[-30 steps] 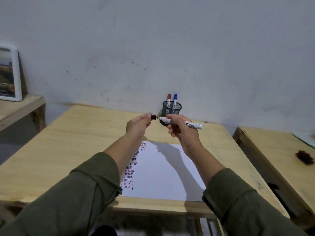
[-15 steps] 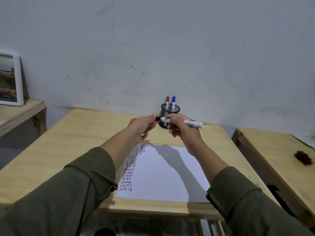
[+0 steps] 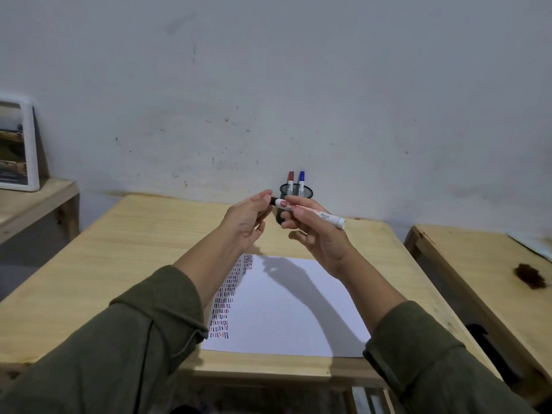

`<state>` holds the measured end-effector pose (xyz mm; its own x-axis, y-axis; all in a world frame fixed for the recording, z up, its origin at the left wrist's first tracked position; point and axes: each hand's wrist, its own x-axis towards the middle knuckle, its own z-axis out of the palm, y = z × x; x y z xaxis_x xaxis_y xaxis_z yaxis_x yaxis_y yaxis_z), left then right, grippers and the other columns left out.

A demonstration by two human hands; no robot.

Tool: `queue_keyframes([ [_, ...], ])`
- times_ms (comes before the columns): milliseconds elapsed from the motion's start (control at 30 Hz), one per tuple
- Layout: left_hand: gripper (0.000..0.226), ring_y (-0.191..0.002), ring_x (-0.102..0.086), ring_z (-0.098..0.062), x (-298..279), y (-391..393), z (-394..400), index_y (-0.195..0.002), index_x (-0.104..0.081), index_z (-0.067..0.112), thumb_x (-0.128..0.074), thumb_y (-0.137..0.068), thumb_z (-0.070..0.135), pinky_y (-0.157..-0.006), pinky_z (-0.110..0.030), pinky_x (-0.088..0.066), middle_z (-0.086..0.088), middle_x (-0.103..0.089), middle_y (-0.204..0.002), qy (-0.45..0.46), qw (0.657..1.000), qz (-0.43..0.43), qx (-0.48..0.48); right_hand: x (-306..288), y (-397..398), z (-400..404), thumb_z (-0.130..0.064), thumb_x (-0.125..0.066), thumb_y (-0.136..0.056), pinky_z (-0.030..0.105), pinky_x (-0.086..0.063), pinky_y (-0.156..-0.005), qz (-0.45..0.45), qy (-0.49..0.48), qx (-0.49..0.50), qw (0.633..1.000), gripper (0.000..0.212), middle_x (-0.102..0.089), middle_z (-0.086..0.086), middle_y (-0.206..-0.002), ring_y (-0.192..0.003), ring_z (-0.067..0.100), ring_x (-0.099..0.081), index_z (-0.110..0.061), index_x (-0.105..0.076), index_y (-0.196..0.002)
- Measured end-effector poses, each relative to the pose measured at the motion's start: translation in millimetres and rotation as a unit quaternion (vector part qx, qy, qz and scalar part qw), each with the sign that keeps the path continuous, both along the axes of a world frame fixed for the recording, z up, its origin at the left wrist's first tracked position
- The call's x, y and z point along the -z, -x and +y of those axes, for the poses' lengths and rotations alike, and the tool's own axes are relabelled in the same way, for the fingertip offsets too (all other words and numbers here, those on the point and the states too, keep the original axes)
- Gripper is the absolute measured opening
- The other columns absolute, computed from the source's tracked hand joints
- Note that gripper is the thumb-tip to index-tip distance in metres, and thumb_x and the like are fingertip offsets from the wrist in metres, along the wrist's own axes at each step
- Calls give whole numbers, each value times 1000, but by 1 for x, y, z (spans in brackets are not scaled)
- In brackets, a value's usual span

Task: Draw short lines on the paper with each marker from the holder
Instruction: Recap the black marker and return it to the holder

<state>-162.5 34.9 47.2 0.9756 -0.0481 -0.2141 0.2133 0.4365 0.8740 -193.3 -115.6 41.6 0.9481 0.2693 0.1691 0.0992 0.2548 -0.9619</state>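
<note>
I hold a white marker (image 3: 319, 215) level above the wooden table (image 3: 119, 264), just in front of the black mesh holder (image 3: 307, 192). My right hand (image 3: 319, 240) grips its barrel. My left hand (image 3: 246, 224) pinches the black cap (image 3: 273, 201) at the marker's left end, and the cap sits against the barrel. In the holder stand a red-capped marker (image 3: 290, 178) and a blue-capped marker (image 3: 302, 177). The white paper (image 3: 292, 309) lies below my hands, with rows of short red, blue and dark lines (image 3: 228, 297) along its left edge.
A framed picture (image 3: 18, 144) leans on the wall on a low shelf at the left. A second wooden table (image 3: 478, 273) stands to the right with a dark brown clump (image 3: 528, 275) on it. The wall rises right behind the holder.
A second ago the cap in my left hand was apart from the marker's tip. The two have come together, and the cap now sits on the marker's end.
</note>
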Motion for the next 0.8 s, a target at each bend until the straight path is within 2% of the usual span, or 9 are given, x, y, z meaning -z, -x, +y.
queue_keyframes([
  [100,20,-77,-54,0,-4,-13,2,-86,-65,26,-51,-95,15,-63,-18,-33,10,-62,-84,8,1000,0,-5,-4,-3,-13,-32,-64,-71,25,-51,-74,18,11,-90,996,64,-62,7,-121,-101,17,-63,-17,-53,-132],
  [167,19,-77,-55,-2,-8,-23,-2,-88,-64,26,-51,-95,15,-62,-18,-34,9,-64,-87,1,1000,-7,5,-8,-6,-18,-40,-59,-73,25,-50,-74,28,28,-113,993,68,-61,6,-125,-107,18,-61,-15,-51,-135],
  [233,15,-76,-57,-2,-13,-31,-10,-92,-63,26,-53,-94,15,-62,-19,-35,9,-65,-88,-27,999,-27,25,-9,-13,-20,-33,-54,-84,23,-47,-71,28,46,-68,996,48,-66,8,-115,-97,18,-64,-12,-58,-127],
  [300,14,-74,-60,-1,-20,-39,-20,-102,-64,23,-55,-94,16,-61,-20,-39,8,-65,-87,-63,995,-57,43,-8,-25,-22,-12,-54,-91,19,-47,-66,21,36,9,999,21,-71,11,-97,-79,14,-67,-9,-66,-107],
  [400,29,-78,-63,-4,-24,-58,-30,-118,-63,12,-60,-91,21,-52,-12,-45,1,-66,-99,-162,982,-90,23,-10,-53,-30,4,-56,-88,21,-50,-60,4,47,82,996,21,-74,6,-80,-72,13,-67,-15,-63,-95],
  [533,43,-113,-56,-14,-11,-95,-31,-128,-59,18,-66,-86,27,-87,-17,-39,0,-62,-127,-321,942,-97,-20,-22,-96,-42,3,-61,-86,31,-54,-69,-44,130,160,978,63,-67,18,-83,-82,22,-65,-33,-40,-133],
  [600,51,-126,-52,-17,-3,-111,-32,-133,-54,18,-67,-85,28,-98,-23,-38,-1,-56,-137,-372,924,-94,-13,-31,-118,-44,5,-60,-85,33,-57,-74,-71,173,203,961,80,-66,23,-91,-90,22,-68,-39,-26,-143],
  [700,56,-132,-46,-19,6,-129,-34,-138,-49,17,-66,-86,30,-107,-29,-36,-1,-51,-143,-416,904,-94,-8,-41,-151,-41,4,-59,-85,31,-58,-74,-104,210,259,937,83,-66,22,-99,-94,22,-68,-44,-24,-143],
  [800,57,-132,-46,-20,14,-142,-35,-139,-49,17,-64,-87,33,-110,-31,-37,-1,-50,-144,-432,896,-96,-3,-38,-177,-36,-5,-59,-86,28,-57,-75,-131,268,275,914,75,-66,20,-96,-87,22,-67,-48,-27,-139],
])
